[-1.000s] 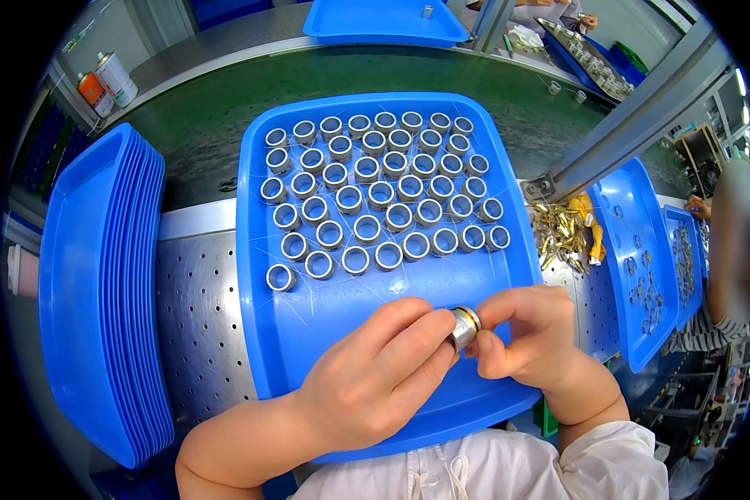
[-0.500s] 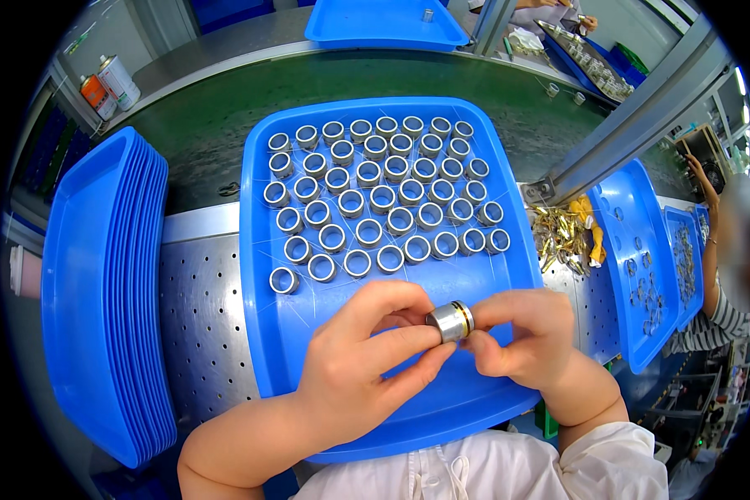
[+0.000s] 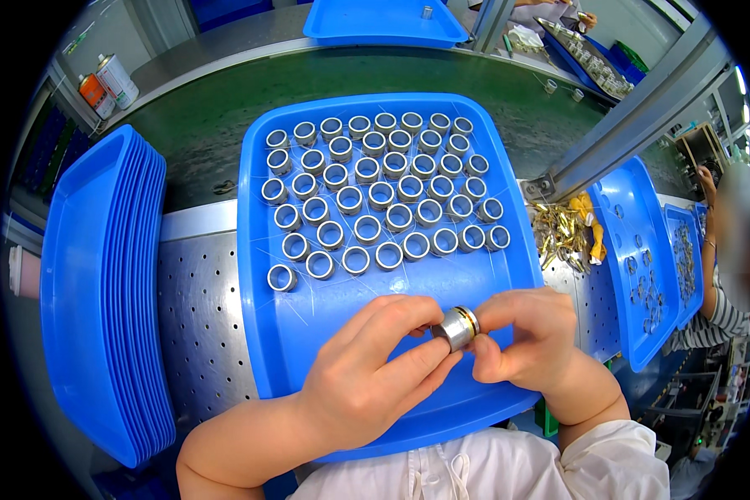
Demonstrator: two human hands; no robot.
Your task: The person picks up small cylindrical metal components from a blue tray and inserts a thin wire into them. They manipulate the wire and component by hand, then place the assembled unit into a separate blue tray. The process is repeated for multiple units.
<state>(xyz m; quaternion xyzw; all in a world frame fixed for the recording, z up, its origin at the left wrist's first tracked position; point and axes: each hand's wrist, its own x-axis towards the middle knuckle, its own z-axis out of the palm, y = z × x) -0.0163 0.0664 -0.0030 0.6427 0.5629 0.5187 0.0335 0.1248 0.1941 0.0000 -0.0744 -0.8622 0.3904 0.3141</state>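
Over the near part of a blue tray (image 3: 296, 333), a short silver metal cylinder (image 3: 453, 332) with a brass-coloured ring (image 3: 468, 320) near its right end is held between my two hands. My left hand (image 3: 371, 367) pinches the cylinder's left side between thumb and fingers. On its right end, my right hand (image 3: 527, 335) grips with thumb and bent forefinger. Behind them, several rows of open-topped metal cylinders (image 3: 381, 196) stand upright in the tray, with thin pale strands sticking out among them.
At the left stands a stack of blue trays (image 3: 92, 300). Brass-coloured strips (image 3: 561, 236) and a yellow cloth (image 3: 593, 229) lie right of my tray. Beyond a metal post (image 3: 633, 108) are a tray of rings (image 3: 637, 275) and a co-worker (image 3: 737, 242). A green belt (image 3: 217, 125) runs behind.
The cylinder has turned slightly and shifted a little right and down, still in both hands. My left fingers have changed their hold. At the right, the co-worker's raised hand has come down.
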